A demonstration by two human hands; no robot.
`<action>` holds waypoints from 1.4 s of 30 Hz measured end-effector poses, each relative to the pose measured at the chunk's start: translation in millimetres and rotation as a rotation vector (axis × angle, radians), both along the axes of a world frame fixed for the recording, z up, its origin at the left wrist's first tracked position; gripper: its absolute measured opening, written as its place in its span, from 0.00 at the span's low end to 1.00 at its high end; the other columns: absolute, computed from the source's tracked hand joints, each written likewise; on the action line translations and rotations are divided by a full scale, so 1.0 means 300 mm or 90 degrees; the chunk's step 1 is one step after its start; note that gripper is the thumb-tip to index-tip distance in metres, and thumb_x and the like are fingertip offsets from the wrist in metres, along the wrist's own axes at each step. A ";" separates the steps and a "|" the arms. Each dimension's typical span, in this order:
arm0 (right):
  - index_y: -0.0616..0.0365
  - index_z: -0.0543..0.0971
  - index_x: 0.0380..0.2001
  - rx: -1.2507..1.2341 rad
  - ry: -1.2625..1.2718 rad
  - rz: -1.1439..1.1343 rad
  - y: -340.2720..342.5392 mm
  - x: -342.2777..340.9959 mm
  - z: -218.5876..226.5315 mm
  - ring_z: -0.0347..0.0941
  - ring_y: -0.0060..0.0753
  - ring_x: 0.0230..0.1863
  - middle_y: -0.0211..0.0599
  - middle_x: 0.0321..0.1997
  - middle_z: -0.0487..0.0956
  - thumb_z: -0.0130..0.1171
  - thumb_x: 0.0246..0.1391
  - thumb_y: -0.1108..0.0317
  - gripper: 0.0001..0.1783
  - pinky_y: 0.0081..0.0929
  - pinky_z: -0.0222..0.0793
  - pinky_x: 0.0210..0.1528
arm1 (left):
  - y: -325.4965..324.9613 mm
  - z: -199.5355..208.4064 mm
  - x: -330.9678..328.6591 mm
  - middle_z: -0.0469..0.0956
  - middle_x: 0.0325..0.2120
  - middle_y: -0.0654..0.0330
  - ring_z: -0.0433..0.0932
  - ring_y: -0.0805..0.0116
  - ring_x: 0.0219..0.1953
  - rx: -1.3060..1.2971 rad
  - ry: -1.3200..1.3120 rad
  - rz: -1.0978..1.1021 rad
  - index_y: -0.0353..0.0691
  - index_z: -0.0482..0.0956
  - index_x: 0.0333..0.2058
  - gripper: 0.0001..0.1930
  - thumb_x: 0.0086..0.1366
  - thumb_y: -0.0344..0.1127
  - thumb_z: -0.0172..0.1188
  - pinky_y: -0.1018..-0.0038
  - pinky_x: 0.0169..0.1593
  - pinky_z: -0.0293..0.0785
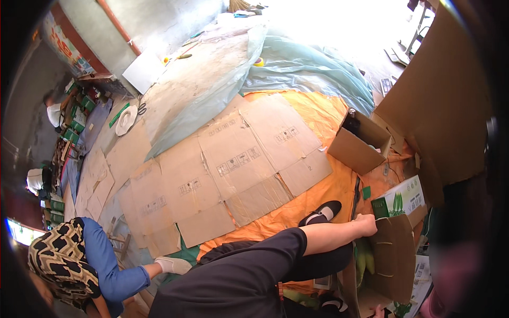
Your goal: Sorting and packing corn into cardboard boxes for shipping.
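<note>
1. Several flattened cartons (233,164), largest of all, spread edge to edge over the floor, partly on top of an orange tarp (315,114); handling pictograms printed on the brown faces.
2. Tall brown cardboard panel (440,95), upright at the far right, well above the hands.
3. Row of green-and-white cartons (78,119) along the left wall, stacked unevenly, beside a co-worker in a white top (54,114); too small to tell what is inside.
4. Open produce carton (393,254) at the lower right, just beyond the person's knees; brown inner walls showing, long pale-green produce inside by the left wall.
5. Smaller brown carton (352,151) farther off, on the orange tarp, tilted in view and open at the top; a dark object (352,125) inside, kind unclear.
6. White printed carton (402,200) just beside the open one, with a picture of green vegetables and a dark green end.
7. Left hand (366,225) closed into a fist around the upper edge of the open produce carton.
8. Right hand (378,311) at the bottom edge of view, only fingers showing, next to the same carton; cannot tell whether gripping or loose.
9. Pale-green produce (362,259), smallest, lying lengthwise inside the open carton, below the left fist; exact kind impossible to tell.
</note>
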State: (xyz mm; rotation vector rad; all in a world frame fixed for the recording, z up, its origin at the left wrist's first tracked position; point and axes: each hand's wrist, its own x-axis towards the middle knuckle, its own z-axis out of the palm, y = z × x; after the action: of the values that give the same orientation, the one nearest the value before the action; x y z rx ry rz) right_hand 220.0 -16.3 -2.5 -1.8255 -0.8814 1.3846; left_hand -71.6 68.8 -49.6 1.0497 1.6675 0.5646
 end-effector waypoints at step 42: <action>0.58 0.59 0.57 -0.282 0.073 0.800 -0.396 -1.665 -0.122 0.71 0.32 0.47 0.39 0.47 0.74 0.64 0.48 0.67 0.35 0.30 0.69 0.40 | -1.526 -0.091 -1.725 0.81 0.34 0.52 0.80 0.59 0.37 -0.018 0.225 0.752 0.42 0.81 0.43 0.16 0.58 0.41 0.59 0.65 0.44 0.73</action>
State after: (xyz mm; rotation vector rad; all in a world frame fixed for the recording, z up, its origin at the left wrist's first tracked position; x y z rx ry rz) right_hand -279.6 -135.1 -39.2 -1.3908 -1.9316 2.5457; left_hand -589.1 -389.0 -77.0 0.0104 2.5352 1.1220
